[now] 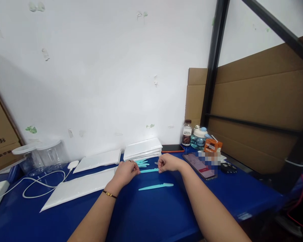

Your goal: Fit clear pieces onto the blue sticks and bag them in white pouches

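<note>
A slim turquoise eyebrow razor (pixel 148 170) is stretched level between my two hands, just above the blue table. My left hand (pixel 127 171) pinches its left end, and my right hand (pixel 166 163) closes on its right end. A small translucent piece shows beside the right fingertips; what it is I cannot make out. Nearer to me, a second turquoise razor (pixel 156 186) lies flat on the table. Behind my left hand is a loose pile of similar turquoise razors (pixel 142 163), partly hidden by the fingers.
White padded mailers (pixel 78 185) lie left of my hands, with a mailer stack (pixel 142 148) by the wall. A phone (pixel 199 165), an orange carton (pixel 212 146), a brown-capped bottle (pixel 187 132) and a water jug (pixel 199 138) stand right. Clear jars (pixel 50 156) and a white cable (pixel 44 184) are left.
</note>
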`<control>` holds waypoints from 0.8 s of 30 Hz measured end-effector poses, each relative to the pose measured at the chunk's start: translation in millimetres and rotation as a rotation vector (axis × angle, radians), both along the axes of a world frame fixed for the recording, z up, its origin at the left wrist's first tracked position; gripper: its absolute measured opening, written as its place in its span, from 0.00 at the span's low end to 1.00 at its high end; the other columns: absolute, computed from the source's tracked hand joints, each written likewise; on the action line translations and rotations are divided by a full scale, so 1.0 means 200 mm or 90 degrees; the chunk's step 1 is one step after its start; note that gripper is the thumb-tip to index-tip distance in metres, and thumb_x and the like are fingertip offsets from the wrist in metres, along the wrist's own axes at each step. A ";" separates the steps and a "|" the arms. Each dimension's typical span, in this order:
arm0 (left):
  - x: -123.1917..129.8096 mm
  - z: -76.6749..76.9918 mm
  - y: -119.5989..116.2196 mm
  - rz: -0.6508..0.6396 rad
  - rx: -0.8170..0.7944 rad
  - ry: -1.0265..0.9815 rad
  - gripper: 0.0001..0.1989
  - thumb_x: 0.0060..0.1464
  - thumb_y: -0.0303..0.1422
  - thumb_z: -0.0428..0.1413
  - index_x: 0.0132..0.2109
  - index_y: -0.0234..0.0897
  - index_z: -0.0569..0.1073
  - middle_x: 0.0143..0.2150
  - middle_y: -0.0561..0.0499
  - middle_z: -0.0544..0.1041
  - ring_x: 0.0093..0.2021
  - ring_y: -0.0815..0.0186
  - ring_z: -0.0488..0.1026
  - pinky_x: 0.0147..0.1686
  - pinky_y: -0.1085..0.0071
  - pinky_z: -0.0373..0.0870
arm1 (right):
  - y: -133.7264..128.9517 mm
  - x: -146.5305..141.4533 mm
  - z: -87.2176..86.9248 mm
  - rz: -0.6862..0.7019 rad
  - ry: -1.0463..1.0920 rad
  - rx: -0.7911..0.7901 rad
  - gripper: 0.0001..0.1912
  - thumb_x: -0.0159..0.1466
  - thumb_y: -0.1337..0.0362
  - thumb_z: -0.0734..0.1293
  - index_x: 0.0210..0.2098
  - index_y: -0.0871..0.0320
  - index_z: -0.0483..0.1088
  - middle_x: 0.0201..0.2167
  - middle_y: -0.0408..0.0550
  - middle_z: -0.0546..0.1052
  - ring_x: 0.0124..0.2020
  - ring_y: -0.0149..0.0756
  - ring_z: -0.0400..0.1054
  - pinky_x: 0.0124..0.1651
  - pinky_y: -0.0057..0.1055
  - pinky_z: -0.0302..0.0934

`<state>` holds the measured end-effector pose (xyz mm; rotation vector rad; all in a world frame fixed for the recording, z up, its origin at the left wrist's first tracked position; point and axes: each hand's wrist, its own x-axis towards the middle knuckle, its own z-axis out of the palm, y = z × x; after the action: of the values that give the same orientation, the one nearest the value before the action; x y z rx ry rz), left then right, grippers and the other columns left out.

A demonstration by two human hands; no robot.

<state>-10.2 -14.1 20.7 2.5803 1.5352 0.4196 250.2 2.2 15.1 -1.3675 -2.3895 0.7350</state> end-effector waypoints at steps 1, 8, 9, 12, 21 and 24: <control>-0.03 0.00 0.01 0.023 0.009 0.011 0.07 0.48 0.36 0.53 0.29 0.41 0.73 0.32 0.54 0.76 0.34 0.66 0.70 0.35 0.71 0.58 | 0.01 0.01 0.00 -0.029 0.004 0.014 0.06 0.45 0.65 0.71 0.24 0.60 0.75 0.20 0.42 0.75 0.23 0.30 0.66 0.24 0.22 0.54; -0.14 -0.02 0.06 0.141 0.024 -0.011 0.10 0.48 0.40 0.54 0.37 0.41 0.73 0.38 0.51 0.75 0.41 0.63 0.70 0.38 0.70 0.59 | 0.03 0.07 0.00 -0.187 0.023 0.120 0.06 0.47 0.67 0.69 0.25 0.61 0.75 0.28 0.48 0.77 0.28 0.33 0.68 0.28 0.23 0.57; -0.12 -0.02 0.04 0.112 0.023 -0.036 0.12 0.48 0.41 0.54 0.38 0.41 0.73 0.39 0.51 0.74 0.42 0.63 0.69 0.38 0.71 0.60 | 0.02 0.07 0.02 -0.176 0.034 0.120 0.05 0.47 0.67 0.69 0.25 0.61 0.75 0.27 0.47 0.77 0.28 0.33 0.68 0.28 0.23 0.57; -0.01 -0.02 -0.04 -0.043 -0.043 -0.113 0.15 0.50 0.46 0.51 0.38 0.41 0.73 0.39 0.52 0.74 0.38 0.65 0.69 0.35 0.73 0.61 | -0.03 0.07 0.07 -0.071 0.055 0.022 0.08 0.48 0.62 0.69 0.25 0.60 0.76 0.24 0.45 0.76 0.26 0.32 0.67 0.27 0.23 0.56; 0.15 -0.09 -0.10 -0.153 -0.148 -0.037 0.09 0.47 0.39 0.54 0.32 0.39 0.73 0.29 0.54 0.72 0.29 0.69 0.67 0.26 0.75 0.56 | -0.08 -0.04 0.03 0.076 -0.162 -0.176 0.12 0.37 0.58 0.74 0.22 0.55 0.76 0.19 0.39 0.74 0.22 0.29 0.64 0.25 0.24 0.53; 0.13 -0.07 -0.09 -0.132 -0.148 -0.042 0.08 0.48 0.37 0.53 0.31 0.38 0.72 0.28 0.53 0.72 0.29 0.69 0.66 0.26 0.75 0.56 | -0.08 -0.07 0.03 0.072 -0.135 -0.137 0.09 0.41 0.61 0.73 0.22 0.56 0.76 0.18 0.39 0.74 0.21 0.29 0.64 0.24 0.23 0.53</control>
<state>15.7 -32.7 6.3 2.4830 1.2003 0.2811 237.2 -14.5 20.9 -1.4678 -2.6353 0.9451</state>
